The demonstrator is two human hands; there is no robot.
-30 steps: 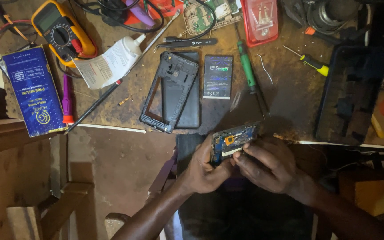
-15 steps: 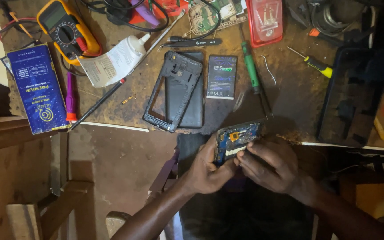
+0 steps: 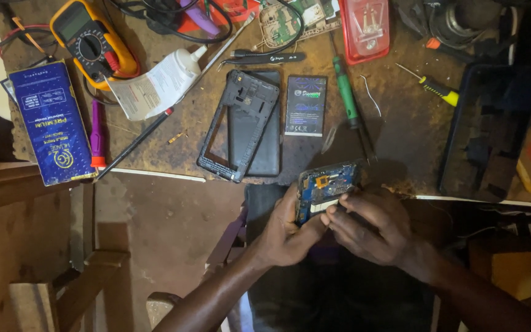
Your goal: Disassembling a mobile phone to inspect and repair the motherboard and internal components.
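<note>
Just below the counter [image 3: 401, 141] edge, between my two hands, sits the opened phone [image 3: 326, 189], its blue circuit board facing up. My left hand [image 3: 287, 233] cradles its lower edge; my right hand [image 3: 370, 227] has its fingers [image 3: 339, 212] pinched narrow on the board. It looks light, stiff and fragile, best gripped by the frame edges. Beyond lie the black back cover [image 3: 244, 126], the battery [image 3: 306, 106] and a green screwdriver [image 3: 346, 98].

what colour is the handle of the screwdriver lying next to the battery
Green, seen in the head view: the screwdriver lies just right of the battery.
</note>
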